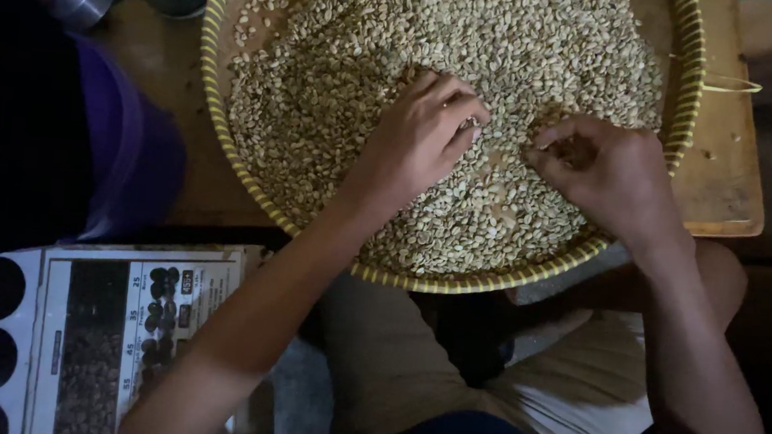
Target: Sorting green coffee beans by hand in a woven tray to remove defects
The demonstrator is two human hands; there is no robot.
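Fingers [457,103] sift beans [341,85], basket [682,75], wooden table [728,189].

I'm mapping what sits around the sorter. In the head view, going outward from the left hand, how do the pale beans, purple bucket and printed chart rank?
1. Pale beans: under the left hand in the woven tray.
2. Purple bucket: off to its left, beyond the tray rim.
3. Printed chart: lower left, beside the knee.

Bare forearms with no sleeves showing; light beige shorts over the knees, a blue garment below.
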